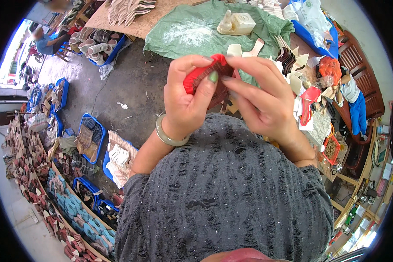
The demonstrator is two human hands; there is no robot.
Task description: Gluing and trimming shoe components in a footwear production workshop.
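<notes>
Red piece [196, 75], puckered, seemingly brown inside

red piece [190, 82], partly hidden
fingers [244, 67] cover parts of it; a person [59, 5] at top is blurred, cut off.

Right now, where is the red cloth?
In the head view, the red cloth is above centre, held between the left hand and right hand, below the green sheet.

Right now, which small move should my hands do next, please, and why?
Perhaps press gently along the brown ridged edge with your right hand: your left hand pinches the red piece, and the right hand's fingers are close beside that edge.
</notes>
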